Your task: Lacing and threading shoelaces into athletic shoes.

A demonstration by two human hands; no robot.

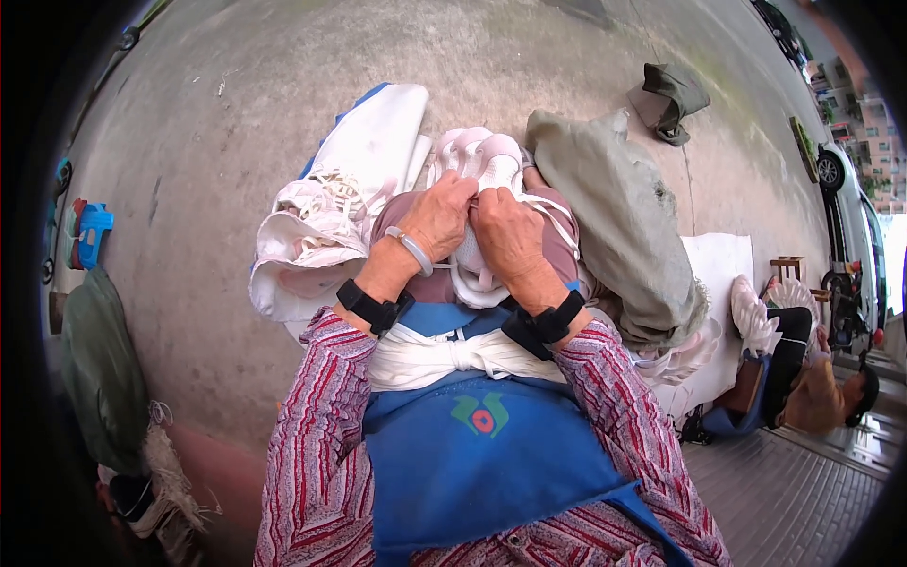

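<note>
A white shoe (468, 269) with a pinkish inside lies on my lap, its opening toward me. More pale shoes (472, 146) sit in a row just beyond it, partly behind my fingers. My left hand (436, 219) pinches the shoe's upper, thumb and fingers pressed together. Close beside it, my right hand (510, 234) is closed at the lacing, and a white shoelace (557, 210) trails from it to the right. The exact grip of the fingertips is hidden. A bundle of white laces (463, 357) is tied across the waist of my blue apron (472, 472).
To the left, an open white sack (307, 260) holds pale shoes and laces. A grey-green sack (614, 213) lies right of my lap. A person (803, 378) sits at the far right beside a white sheet (723, 274). A blue plastic stool (93, 234) stands far left.
</note>
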